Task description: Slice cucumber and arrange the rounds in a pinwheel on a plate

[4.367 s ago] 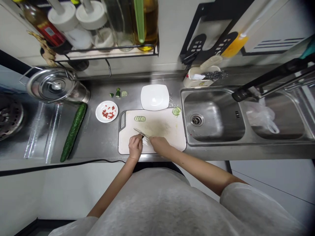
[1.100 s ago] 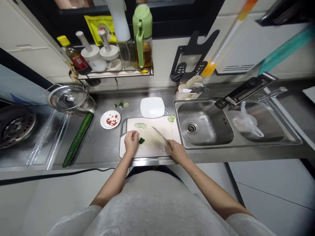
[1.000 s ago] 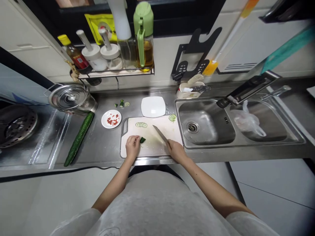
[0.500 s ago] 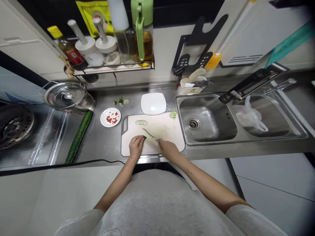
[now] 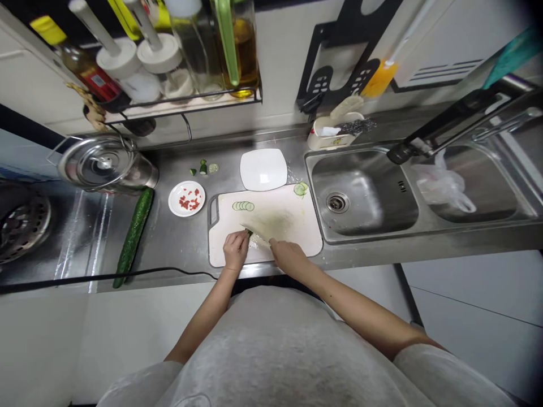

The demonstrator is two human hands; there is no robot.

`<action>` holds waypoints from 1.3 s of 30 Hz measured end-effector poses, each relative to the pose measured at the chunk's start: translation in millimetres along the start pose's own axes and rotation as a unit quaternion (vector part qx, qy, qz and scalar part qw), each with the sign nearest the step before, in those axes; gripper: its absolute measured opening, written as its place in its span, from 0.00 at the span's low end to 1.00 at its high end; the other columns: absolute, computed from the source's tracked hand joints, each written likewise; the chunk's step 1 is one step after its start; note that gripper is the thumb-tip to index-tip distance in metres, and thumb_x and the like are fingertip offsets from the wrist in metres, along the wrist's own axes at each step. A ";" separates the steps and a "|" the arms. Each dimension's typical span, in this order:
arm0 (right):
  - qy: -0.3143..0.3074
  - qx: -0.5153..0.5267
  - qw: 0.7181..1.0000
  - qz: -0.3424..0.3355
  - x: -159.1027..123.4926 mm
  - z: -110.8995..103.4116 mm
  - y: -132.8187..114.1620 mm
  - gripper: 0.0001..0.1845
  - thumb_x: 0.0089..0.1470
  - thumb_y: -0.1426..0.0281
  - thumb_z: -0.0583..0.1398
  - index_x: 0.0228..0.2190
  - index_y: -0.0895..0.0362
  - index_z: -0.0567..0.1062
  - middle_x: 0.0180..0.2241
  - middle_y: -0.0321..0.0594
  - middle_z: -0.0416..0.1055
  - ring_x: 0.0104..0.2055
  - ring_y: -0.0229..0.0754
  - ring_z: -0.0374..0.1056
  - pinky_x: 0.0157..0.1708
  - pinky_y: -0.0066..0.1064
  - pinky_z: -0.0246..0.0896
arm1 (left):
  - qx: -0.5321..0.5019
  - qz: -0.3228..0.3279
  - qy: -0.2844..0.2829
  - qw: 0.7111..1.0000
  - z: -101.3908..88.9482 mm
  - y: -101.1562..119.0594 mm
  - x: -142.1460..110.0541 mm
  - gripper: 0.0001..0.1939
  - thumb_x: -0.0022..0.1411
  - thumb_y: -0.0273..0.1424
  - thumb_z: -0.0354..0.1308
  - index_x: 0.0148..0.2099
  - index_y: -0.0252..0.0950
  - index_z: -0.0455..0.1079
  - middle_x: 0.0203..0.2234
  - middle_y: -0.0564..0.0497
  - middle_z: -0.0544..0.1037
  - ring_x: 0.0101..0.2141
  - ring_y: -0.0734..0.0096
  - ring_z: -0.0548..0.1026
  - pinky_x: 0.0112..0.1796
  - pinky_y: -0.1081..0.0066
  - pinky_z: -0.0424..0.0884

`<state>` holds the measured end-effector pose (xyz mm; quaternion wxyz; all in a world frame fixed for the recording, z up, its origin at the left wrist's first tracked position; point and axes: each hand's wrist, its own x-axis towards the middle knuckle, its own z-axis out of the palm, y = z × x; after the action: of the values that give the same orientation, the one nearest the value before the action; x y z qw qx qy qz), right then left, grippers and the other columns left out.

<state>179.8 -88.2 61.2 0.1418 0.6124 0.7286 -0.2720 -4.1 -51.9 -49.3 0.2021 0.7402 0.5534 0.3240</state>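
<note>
On a white cutting board [image 5: 224, 249], my left hand [image 5: 236, 249] pinches a small dark-green cucumber piece [image 5: 250, 232], mostly hidden by the fingers. My right hand [image 5: 289, 257] is wrapped round the handle of a kitchen knife [image 5: 259, 232]. Its blade points left and lies at the cucumber piece. Above the hands, a row of overlapping cucumber slices [image 5: 243, 206] rests on the board. More thin slices [image 5: 301, 189] lie at the board's upper right corner. A white square plate [image 5: 263, 169] stands behind the board, touching or very near its edge.
Left of the board are a round plate [image 5: 186, 210] of red bits, cucumber ends [image 5: 203, 168], a whole cucumber [image 5: 133, 237] and a lidded steel pot [image 5: 99, 164]. A double sink [image 5: 360, 195] lies right. A black cord [image 5: 169, 269] runs along the front edge. Bottles stand on a shelf [image 5: 186, 104].
A second ago the cucumber piece lay beside my left fingers and the knife was farther right. Now my left hand holds the piece and the blade has moved left to it. The view has tilted down.
</note>
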 end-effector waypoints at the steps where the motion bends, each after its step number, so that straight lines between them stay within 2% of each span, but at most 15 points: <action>1: 0.000 -0.001 1.000 -0.003 0.0 -0.7 0.1 0.12 0.62 0.75 0.46 0.43 0.59 0.66 0.36 0.49 0.75 0.39 0.46 0.73 0.35 0.30 0.61 | 0.001 -0.001 -0.002 1.000 -0.1 -0.1 0.0 0.10 0.65 0.33 0.52 0.41 0.39 0.74 0.37 0.47 0.79 0.40 0.69 0.74 0.45 0.66 0.70; 10: 0.006 -0.016 1.000 -0.020 -0.5 0.4 0.3 0.13 0.59 0.80 0.47 0.42 0.59 0.66 0.35 0.48 0.75 0.38 0.45 0.73 0.34 0.29 0.62 | 0.016 -0.002 -0.004 1.000 -0.3 0.6 0.0 0.11 0.65 0.34 0.51 0.38 0.39 0.74 0.36 0.47 0.79 0.39 0.69 0.74 0.44 0.66 0.70; 33: -0.020 -0.014 0.999 -0.036 7.6 -6.2 -1.8 0.14 0.58 0.81 0.48 0.42 0.61 0.68 0.36 0.51 0.75 0.39 0.47 0.74 0.36 0.31 0.64 | 0.016 -0.003 -0.019 1.000 -0.7 0.7 0.3 0.11 0.65 0.33 0.51 0.33 0.38 0.71 0.32 0.47 0.77 0.38 0.68 0.73 0.43 0.65 0.68; 39: -0.023 -0.002 0.998 -0.058 11.7 -8.4 -0.1 0.17 0.58 0.82 0.47 0.44 0.61 0.68 0.35 0.50 0.76 0.39 0.48 0.74 0.35 0.32 0.63 | 0.015 -0.001 -0.021 1.000 -0.6 0.9 0.2 0.10 0.65 0.33 0.50 0.35 0.39 0.72 0.34 0.47 0.77 0.39 0.68 0.74 0.43 0.66 0.69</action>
<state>178.3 -73.9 61.7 0.1437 0.5625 0.7600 -0.2922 -3.8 -52.0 -48.2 0.2027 0.7496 0.5543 0.2998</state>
